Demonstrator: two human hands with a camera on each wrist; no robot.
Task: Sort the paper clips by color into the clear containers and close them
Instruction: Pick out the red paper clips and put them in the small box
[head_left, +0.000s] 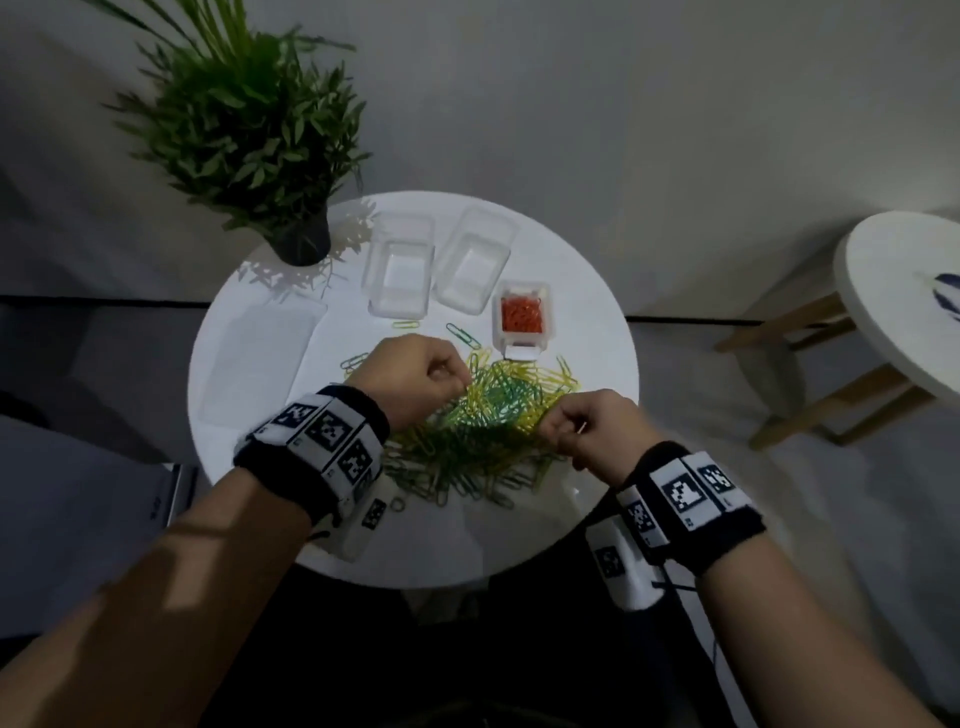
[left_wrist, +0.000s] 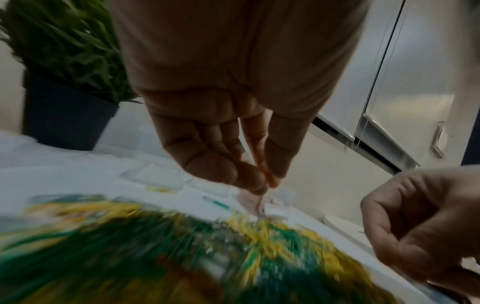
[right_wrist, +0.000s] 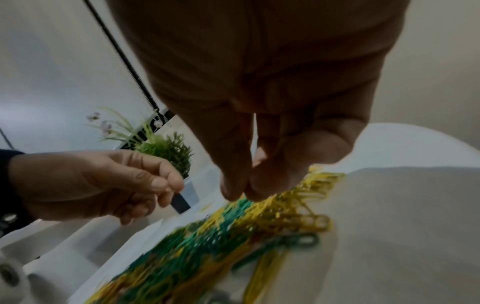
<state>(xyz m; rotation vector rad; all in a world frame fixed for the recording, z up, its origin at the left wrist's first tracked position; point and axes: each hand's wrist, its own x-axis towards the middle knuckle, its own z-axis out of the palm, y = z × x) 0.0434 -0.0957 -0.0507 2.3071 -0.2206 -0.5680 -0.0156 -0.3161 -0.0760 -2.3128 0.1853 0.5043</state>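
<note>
A heap of yellow and green paper clips (head_left: 483, 426) lies in the middle of the round white table (head_left: 587, 291). My left hand (head_left: 415, 374) hovers over the heap's left edge, thumb and forefinger pinched on what looks like a yellow clip; the fingertips (left_wrist: 265, 183) meet. My right hand (head_left: 576, 421) is at the heap's right edge, fingers (right_wrist: 241, 193) pinched on a thin yellow clip (head_left: 582, 428). Two empty clear containers (head_left: 400, 270) (head_left: 475, 265) stand open behind the heap. A third clear container (head_left: 522, 317) holds red clips.
A potted green plant (head_left: 301, 234) stands at the table's back left. A flat clear lid (head_left: 260, 358) lies on the left side. Stray clips (head_left: 462, 335) lie between heap and containers. A second white stool (head_left: 904, 301) stands to the right.
</note>
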